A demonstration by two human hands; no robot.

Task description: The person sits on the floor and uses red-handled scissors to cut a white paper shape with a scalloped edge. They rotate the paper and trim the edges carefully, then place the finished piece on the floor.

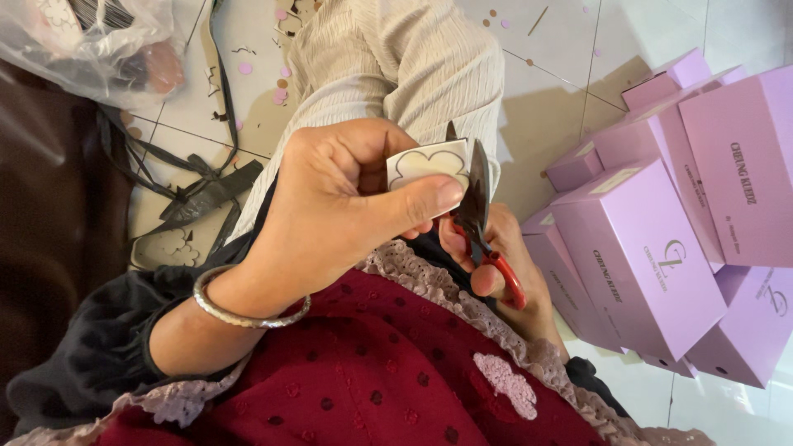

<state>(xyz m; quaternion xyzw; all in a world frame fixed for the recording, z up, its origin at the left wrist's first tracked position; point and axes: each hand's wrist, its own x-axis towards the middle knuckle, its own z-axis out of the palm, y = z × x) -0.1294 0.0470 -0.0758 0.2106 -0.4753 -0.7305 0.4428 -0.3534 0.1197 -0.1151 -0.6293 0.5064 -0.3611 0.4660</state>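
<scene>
Two hands [330, 206], one scissors [483, 219], one flower card [425, 163], one bangle [248, 314], one plastic bag [91, 45], and about nine lilac boxes [640, 256].

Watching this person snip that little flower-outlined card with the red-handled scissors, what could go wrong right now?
The left hand pinches the small card with its thumb tip right beside the scissors, so a slip might nick the thumb. The card is small and held only at one edge, so it could twist and the cut might stray from the drawn flower outline. The right hand works low over the lap, mostly hidden, so the blades may catch the red fabric.
</scene>
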